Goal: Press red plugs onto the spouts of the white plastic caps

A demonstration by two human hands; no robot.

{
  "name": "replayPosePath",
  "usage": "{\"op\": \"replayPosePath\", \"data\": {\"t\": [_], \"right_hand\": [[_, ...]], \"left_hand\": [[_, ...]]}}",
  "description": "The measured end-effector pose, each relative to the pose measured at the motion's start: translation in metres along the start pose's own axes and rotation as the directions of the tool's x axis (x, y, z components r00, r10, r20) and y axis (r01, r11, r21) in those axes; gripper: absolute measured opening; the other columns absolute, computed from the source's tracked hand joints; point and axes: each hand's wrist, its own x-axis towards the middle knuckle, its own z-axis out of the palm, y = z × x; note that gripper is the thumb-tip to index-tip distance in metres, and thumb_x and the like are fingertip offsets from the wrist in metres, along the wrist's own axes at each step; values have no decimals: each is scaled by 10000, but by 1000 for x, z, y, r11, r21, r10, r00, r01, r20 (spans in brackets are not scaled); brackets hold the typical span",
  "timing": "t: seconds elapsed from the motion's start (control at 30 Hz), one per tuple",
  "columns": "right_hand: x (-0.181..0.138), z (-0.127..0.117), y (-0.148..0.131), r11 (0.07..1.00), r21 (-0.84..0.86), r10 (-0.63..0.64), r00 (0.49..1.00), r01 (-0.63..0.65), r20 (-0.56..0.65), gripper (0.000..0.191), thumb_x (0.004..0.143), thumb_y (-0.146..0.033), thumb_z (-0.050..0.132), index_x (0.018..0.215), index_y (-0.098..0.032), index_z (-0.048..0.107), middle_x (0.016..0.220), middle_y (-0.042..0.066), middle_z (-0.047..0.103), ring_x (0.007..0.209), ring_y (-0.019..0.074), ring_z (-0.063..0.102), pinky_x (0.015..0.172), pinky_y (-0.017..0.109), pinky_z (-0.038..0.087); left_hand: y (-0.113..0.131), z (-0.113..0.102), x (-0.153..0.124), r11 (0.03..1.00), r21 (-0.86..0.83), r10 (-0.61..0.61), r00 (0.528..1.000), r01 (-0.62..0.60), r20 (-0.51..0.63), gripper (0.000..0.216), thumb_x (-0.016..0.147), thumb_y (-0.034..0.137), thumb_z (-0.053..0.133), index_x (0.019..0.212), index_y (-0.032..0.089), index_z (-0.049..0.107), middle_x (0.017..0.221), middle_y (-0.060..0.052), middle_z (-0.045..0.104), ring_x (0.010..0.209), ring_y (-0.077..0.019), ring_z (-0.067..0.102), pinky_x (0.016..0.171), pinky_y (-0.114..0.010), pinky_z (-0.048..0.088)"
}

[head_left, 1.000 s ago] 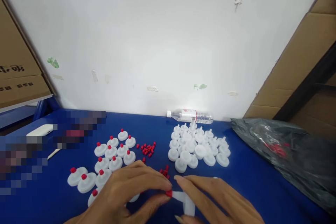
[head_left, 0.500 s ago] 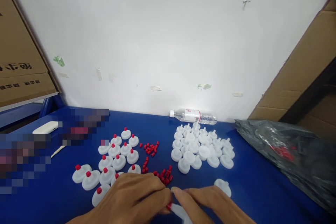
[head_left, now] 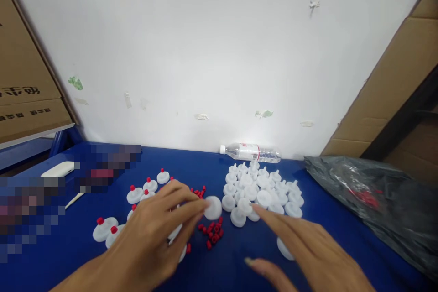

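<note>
My left hand point(head_left: 153, 237) pinches a white round plastic disc part point(head_left: 212, 208) at its fingertips, above a scatter of small red caps point(head_left: 212, 232). It hovers over a group of white discs fitted with red caps point(head_left: 137, 194) and hides some of them. My right hand point(head_left: 304, 248) reaches forward with its fingers stretched out and apart, its index tip close to a pile of plain white discs point(head_left: 262, 189). One loose white disc point(head_left: 284, 248) lies partly under that hand. A second small heap of red caps point(head_left: 197, 191) sits behind the left fingers.
All lies on a blue table point(head_left: 338, 237) against a white wall. A clear water bottle point(head_left: 251, 152) lies at the wall. A dark plastic bag point(head_left: 372, 200) fills the right side. Cardboard boxes point(head_left: 23, 86) stand left and right. A white object point(head_left: 56, 169) lies far left.
The hands were together near the front edge, pressing a red cap onto a white disc. Now they have parted: the left carried a white disc up and forward, the right opened toward the plain pile.
</note>
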Motion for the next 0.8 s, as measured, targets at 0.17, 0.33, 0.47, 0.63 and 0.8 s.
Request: {"op": "replayPosePath", "data": {"t": [0.17, 0.33, 0.47, 0.63, 0.8], "right_hand": [[-29, -2, 36, 982, -124, 152, 987, -145, 48, 480, 1054, -620, 453, 1307, -314, 722, 1126, 26, 827, 927, 287, 824, 705, 405, 707], [-40, 3, 42, 989, -49, 144, 974, -138, 175, 396, 934, -580, 682, 1232, -339, 781, 1110, 18, 834, 846, 268, 832, 605, 298, 689], [-37, 7, 39, 977, 66, 179, 946, -203, 271, 262, 893, -359, 726, 1143, -332, 804, 1075, 5, 836, 803, 244, 831, 589, 245, 670], [-27, 6, 39, 944, 170, 212, 913, -283, 348, 177, 951, -289, 611, 983, -320, 782, 956, -15, 821, 730, 186, 813, 631, 211, 654], [-20, 2, 37, 942, 185, 234, 943, -280, 237, 283, 1027, -329, 503, 1112, -277, 768, 1055, 53, 812, 844, 214, 825, 642, 218, 655]], "left_hand": [[-30, 6, 1, 993, 55, -106, 991, 102, 81, 234, 1074, 222, 490, 1142, 213, 714, 1003, -64, 707, 1011, -248, 612, 819, -393, 591], [-48, 8, 0, 977, 115, -192, 972, 177, 135, 230, 1073, 155, 504, 1134, 179, 725, 1014, -47, 709, 977, -241, 592, 822, -401, 586], [-55, 7, 5, 967, 151, -225, 963, 203, 148, 251, 1084, 177, 504, 1147, 206, 745, 1013, -35, 728, 982, -233, 607, 821, -369, 591], [-68, 15, 19, 965, 200, -209, 958, 170, 195, 326, 1078, 146, 458, 1025, 172, 779, 955, -37, 717, 942, -232, 609, 772, -337, 555], [-73, 20, 35, 973, 216, -141, 948, 80, 285, 333, 1052, 92, 463, 978, 161, 780, 888, -37, 664, 903, -225, 599, 761, -324, 517]]}}
